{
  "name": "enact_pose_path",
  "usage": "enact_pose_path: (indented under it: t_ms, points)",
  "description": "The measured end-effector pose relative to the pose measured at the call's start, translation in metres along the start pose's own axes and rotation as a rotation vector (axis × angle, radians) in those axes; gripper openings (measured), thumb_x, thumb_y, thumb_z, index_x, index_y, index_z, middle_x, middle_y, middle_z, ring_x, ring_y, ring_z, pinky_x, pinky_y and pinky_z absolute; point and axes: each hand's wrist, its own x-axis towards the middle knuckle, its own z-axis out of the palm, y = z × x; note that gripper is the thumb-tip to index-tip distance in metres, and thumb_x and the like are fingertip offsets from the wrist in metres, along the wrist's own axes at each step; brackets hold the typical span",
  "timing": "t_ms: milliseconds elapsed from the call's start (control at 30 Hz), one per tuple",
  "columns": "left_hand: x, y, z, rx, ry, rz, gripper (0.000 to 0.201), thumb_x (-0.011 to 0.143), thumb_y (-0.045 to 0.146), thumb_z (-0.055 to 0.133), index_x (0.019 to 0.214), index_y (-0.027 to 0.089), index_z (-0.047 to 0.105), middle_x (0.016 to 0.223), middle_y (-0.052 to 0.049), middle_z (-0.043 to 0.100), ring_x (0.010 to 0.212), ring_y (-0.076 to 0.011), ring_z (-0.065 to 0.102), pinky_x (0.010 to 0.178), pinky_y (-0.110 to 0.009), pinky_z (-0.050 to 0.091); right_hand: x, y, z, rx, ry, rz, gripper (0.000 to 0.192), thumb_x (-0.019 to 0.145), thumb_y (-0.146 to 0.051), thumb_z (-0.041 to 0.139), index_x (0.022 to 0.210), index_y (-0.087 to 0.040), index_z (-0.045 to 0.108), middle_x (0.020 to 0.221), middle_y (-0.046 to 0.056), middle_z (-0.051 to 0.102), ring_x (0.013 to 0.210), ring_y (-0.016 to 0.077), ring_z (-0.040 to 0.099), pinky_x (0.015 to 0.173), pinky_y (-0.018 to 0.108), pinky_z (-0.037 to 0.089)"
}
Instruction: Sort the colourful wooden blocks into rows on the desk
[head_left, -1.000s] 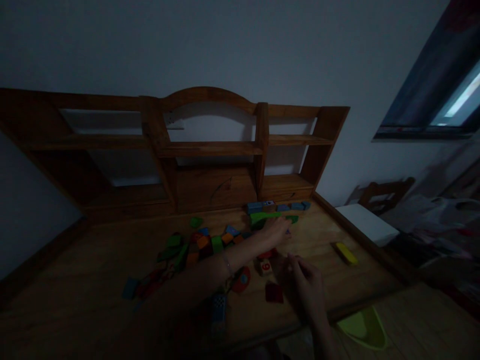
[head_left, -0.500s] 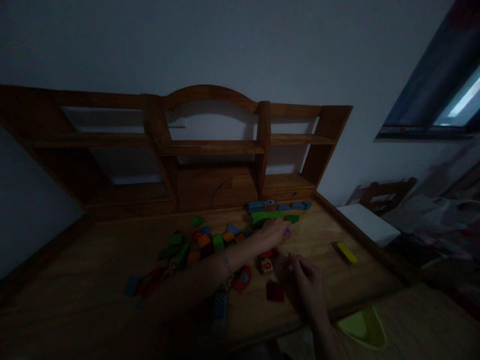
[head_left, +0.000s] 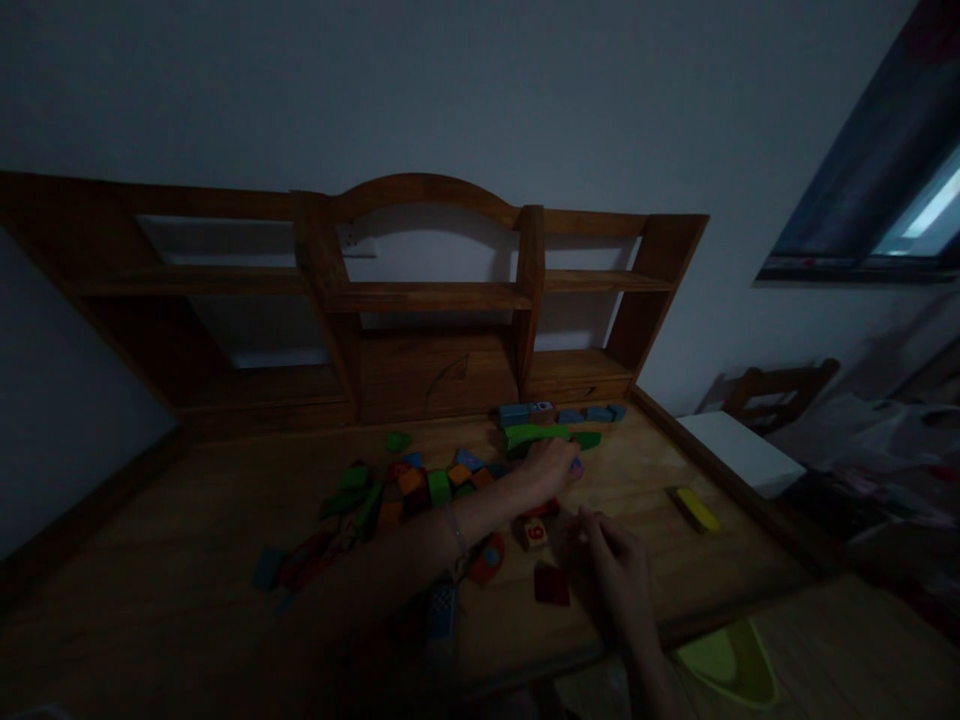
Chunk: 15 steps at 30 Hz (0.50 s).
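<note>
Left hand point(head_left: 551, 466) is stretched out over the far right part of the wooden desk point(head_left: 187, 530), fingers curled down around a small purplish block point(head_left: 576, 466) that peeks out at the fingertips, so it looks clamped on that piece, though it's dark enough that I wouldn't swear to how firm the grip is. It sits just near of the long green wooden block point(head_left: 534, 435), which lies in front of the row of blue blocks point(head_left: 559, 412) lined up against the desk's back panel. Right hand point(head_left: 607, 565) is resting nearer the front edge, fingers loosely together, and I can't tell if there's anything in it; a dark red square block point(head_left: 550, 585) lies just left of it and a pale number cube with a red digit point(head_left: 535, 532) is a bit farther in. If it were me, I'd keep the wrist low and move that small piece slowly, since the green block and the blue row are close enough to get knocked by a knuckle. The forearm also crosses right over the messy pile of mixed coloured blocks point(head_left: 405, 485) to the left, so lifting the elbow a touch would avoid dragging those. The yellow flat block point(head_left: 696, 509) off to the right is well clear.
</note>
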Motion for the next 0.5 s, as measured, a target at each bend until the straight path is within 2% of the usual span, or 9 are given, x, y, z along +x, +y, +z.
enact_pose_path:
  t_ms: [267,500]
  points:
    - [0.0,0.007,-0.01,0.039,-0.078,-0.079,0.028,0.095,0.039,0.062,0.109,0.014,0.065,0.106,-0.007,0.068,0.094,-0.018,0.067,0.084,-0.039,0.058,0.001,0.001,0.0,-0.021,0.002,0.01,0.048,0.097,-0.055,0.053,0.075,-0.015,0.068,0.07,0.001,0.065,0.07,0.0191,0.059,0.064,0.025,0.041]
    - [-0.008,0.015,-0.018,0.087,-0.061,-0.062,0.029,0.098,0.036,0.057,0.117,0.014,0.062,0.114,-0.009,0.067,0.101,-0.0195,0.066,0.087,-0.04,0.057,-0.001,0.0,0.0,-0.024,0.014,-0.005,0.048,0.096,-0.054,0.053,0.069,-0.016,0.063,0.066,0.0,0.06,0.067,0.0177,0.056,0.059,0.024,0.04]
